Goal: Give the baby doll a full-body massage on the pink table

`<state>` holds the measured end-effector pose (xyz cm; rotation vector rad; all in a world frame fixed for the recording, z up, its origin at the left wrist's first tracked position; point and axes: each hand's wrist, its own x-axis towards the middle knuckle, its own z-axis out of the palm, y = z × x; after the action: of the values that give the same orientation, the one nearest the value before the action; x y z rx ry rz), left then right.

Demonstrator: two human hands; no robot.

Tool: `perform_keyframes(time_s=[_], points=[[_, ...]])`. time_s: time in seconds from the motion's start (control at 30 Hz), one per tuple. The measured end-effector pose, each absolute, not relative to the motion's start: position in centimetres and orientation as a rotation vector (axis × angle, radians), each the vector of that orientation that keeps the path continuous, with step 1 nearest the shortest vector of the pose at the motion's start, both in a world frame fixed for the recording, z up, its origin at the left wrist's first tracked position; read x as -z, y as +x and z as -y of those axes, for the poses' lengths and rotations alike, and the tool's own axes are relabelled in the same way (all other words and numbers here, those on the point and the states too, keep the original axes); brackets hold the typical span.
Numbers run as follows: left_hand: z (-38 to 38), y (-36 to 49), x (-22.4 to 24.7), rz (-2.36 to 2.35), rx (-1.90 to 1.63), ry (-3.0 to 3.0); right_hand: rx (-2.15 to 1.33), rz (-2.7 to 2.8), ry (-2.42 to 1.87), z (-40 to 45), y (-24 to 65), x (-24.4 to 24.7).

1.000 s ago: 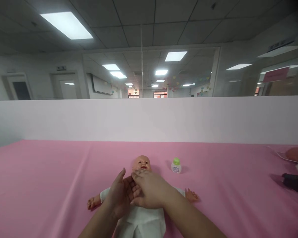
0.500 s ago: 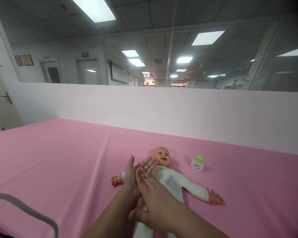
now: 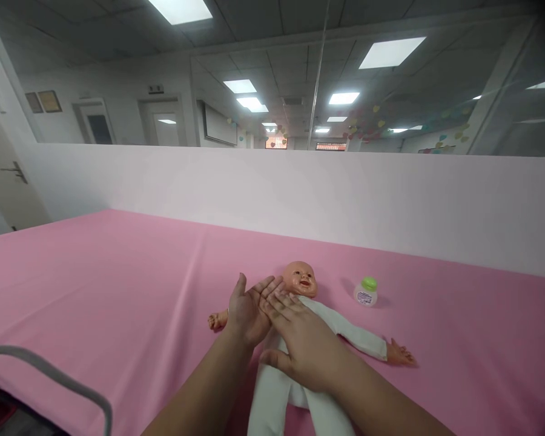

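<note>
Palm up and fingers stretched out, my left hand point(image 3: 249, 309) is held above the chest of a baby doll point(image 3: 300, 279). My right hand point(image 3: 302, 336), palm down with its fingers straight, overlaps the left hand's fingers; the two appear to touch there. Neither hand holds an object. The doll lies on its back in a white suit point(image 3: 361, 338), arms spread, its torso partly hidden behind my hands. To the right of its head stands a small clear jar point(image 3: 366, 295) with a green lid.
A pink sheet point(image 3: 131, 284) covers the table, with a long crease left of the doll. A grey curved tube point(image 3: 49, 372) rises at the lower left. Behind the table runs a low white wall point(image 3: 272, 194) with glass above it.
My right hand has slid slightly away from the left palm, toward the right, so more of the left palm shows. The view has tilted down a little.
</note>
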<state>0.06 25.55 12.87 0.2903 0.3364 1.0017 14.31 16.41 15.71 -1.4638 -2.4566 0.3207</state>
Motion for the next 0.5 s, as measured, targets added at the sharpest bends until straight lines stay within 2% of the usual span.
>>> perform_keyframes(time_s=[0.27,0.5], points=[[-25.3,0.3,-13.0,-0.308,-1.009,0.283,-0.42,2.451,-1.251,-14.9,12.6,-15.3],[-23.8,2.3,-11.5,-0.117,-0.798,0.292,-0.261,2.435,-1.461,-16.5,13.4,-14.9]])
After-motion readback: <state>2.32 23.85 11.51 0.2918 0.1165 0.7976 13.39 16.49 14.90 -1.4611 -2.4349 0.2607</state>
